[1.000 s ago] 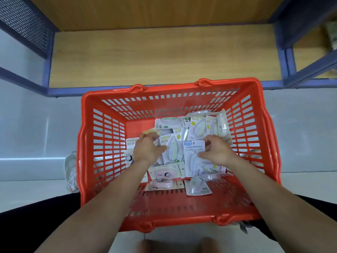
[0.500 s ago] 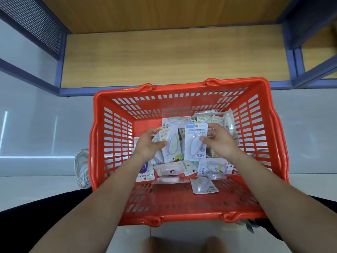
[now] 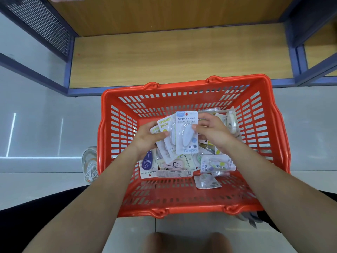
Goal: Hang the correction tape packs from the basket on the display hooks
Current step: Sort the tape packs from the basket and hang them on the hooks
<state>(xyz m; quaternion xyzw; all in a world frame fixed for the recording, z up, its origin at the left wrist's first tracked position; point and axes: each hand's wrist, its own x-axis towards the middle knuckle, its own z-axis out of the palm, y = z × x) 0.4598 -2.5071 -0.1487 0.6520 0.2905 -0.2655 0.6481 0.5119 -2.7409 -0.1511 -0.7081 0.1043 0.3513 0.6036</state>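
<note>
Risen from the heap a second ago, the left grip point(image 3: 147, 136) clasps a fan of correction tape packs point(image 3: 165, 125) above the basket point(image 3: 182, 211), while the right grip point(image 3: 212, 133), at its 3 o'clock, pinches a blue-topped pack point(image 3: 186, 136) against it, probably nearly ready for hanging.

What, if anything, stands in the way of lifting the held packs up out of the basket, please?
Nothing visible does. The left hand and right hand grip the fanned packs above the loose packs in the open-topped basket. The display hooks are out of view, so the path beyond the basket cannot be judged.
</note>
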